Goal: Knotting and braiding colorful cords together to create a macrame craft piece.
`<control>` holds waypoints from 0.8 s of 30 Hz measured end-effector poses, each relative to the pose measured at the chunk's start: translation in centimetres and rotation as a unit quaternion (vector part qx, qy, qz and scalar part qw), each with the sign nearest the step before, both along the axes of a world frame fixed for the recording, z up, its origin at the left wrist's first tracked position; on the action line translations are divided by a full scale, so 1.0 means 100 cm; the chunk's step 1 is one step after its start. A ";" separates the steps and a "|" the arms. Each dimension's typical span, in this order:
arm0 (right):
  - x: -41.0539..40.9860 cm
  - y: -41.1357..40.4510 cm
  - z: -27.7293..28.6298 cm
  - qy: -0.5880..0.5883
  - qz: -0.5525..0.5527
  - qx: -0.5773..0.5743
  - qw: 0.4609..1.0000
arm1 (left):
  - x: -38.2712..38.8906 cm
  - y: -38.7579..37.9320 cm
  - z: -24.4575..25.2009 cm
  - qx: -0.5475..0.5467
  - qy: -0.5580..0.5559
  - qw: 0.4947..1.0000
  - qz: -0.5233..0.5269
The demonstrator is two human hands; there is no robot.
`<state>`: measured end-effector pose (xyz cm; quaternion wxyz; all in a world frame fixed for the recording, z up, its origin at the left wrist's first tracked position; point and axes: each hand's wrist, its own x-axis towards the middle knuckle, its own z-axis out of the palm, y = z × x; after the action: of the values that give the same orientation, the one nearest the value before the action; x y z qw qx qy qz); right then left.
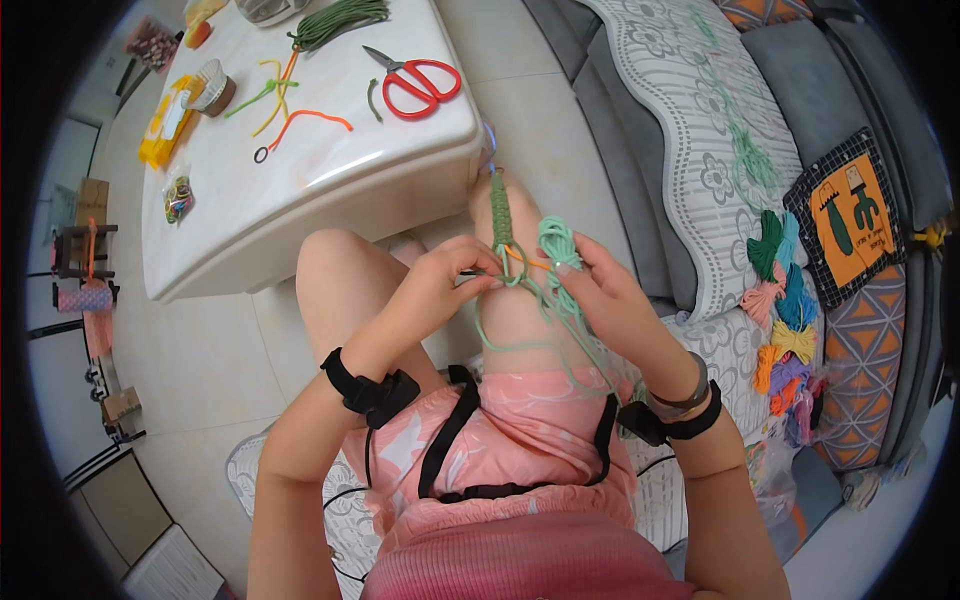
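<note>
A braided olive-green cord strap (pixel 500 208) lies over the right knee, its far end fixed near the table corner by a blue cord (pixel 490 142). My left hand (pixel 457 274) pinches dark green cord at the strap's near end. Between thumb and fingers, my right hand (pixel 600 281) holds a mint-green cord bundle (pixel 559 244). An orange cord (pixel 529 257) runs from the strap's end toward my right hand. Loose mint cord (pixel 517 346) loops down over the thigh onto the pink shorts. How the strands cross at the knot is too small to tell.
On the white table (pixel 315 180) lie red-handled scissors (pixel 420 86), a dark green cord hank (pixel 341 22), cut cords (pixel 281 86), a ring with orange cord (pixel 261 154) and a yellow packet (pixel 165 124). Colored cord bundles (pixel 791 341) and cushions (pixel 847 214) lie on the sofa at right.
</note>
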<state>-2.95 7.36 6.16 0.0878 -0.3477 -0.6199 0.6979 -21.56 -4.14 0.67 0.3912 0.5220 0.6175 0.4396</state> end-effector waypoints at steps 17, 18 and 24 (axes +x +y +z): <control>-0.015 0.005 -0.027 0.114 -0.062 -0.060 0.990 | 0.001 -0.009 0.003 0.025 0.035 0.999 0.029; -0.017 0.003 -0.026 0.107 -0.042 -0.027 0.993 | 0.001 -0.009 0.002 0.015 0.030 0.999 0.038; -0.010 0.002 -0.016 0.099 -0.039 -0.010 0.994 | 0.006 -0.009 -0.015 -0.047 -0.114 0.991 0.042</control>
<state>-3.97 7.58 4.60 0.1722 -0.3018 -0.5871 0.7312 -21.01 -5.06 -0.83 0.4644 0.4229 0.6103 0.4827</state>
